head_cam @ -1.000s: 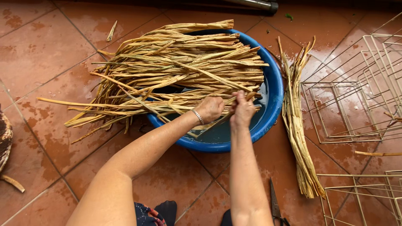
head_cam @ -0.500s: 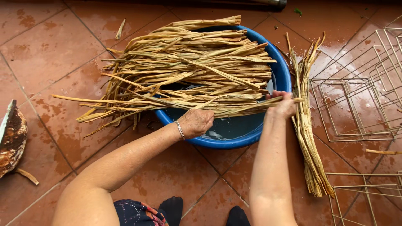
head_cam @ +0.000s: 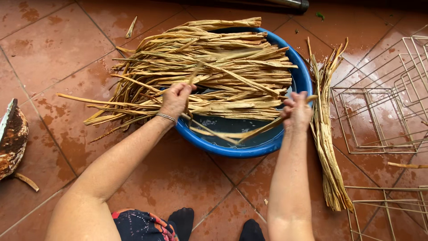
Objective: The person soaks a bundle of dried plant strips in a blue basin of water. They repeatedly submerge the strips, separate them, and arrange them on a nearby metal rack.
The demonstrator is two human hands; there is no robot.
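A blue round basin (head_cam: 267,147) with water sits on red floor tiles, piled with long dried straw-coloured leaf strips (head_cam: 214,62). My left hand (head_cam: 176,99), with a bracelet at the wrist, grips one strip at the basin's left rim. My right hand (head_cam: 296,111) holds the other end of a strip (head_cam: 249,133) that sags across the water near the basin's right rim. The strip runs between both hands over the open water.
A separate bundle of leaf strips (head_cam: 327,147) lies on the tiles right of the basin. Wire frames (head_cam: 379,116) lie at the far right. A brown husk-like object (head_cam: 11,138) is at the left edge. My dark-socked feet (head_cam: 183,221) show at the bottom.
Both hands met at the basin's front, then spread apart. My right hand pulled a strip toward the right rim; my left hand moved up left onto the pile.
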